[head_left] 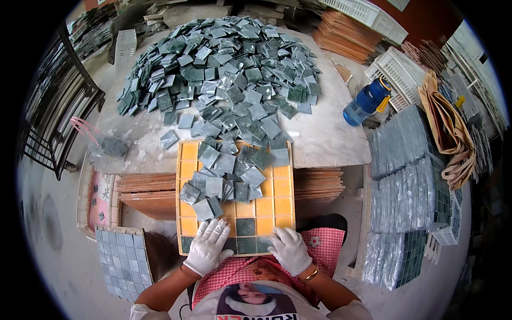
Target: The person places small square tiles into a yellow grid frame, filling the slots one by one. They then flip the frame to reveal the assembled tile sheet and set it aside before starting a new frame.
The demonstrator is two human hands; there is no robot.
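A yellow gridded tray (282,187) lies in front of me, its far end on the table. Loose dark green-grey square tiles (214,187) are heaped over its far and middle cells. Along its near row, tiles (246,245) sit in the cells, and one more tile (246,227) fills a cell in the row behind. My left hand (207,249), in a white glove, lies with fingers stretched out over the near-left cells, just below the heap. My right hand (290,252), also gloved, rests on the near-right corner with fingers slightly bent and apart.
A large tile pile (229,74) covers the far table (325,144). A blue bottle (367,101) stands at right, a clear bag (109,146) at left. Stacked tile sheets (402,194) rise on my right; a tiled sheet (124,261) leans at lower left. Brown boards (144,194) lie beneath.
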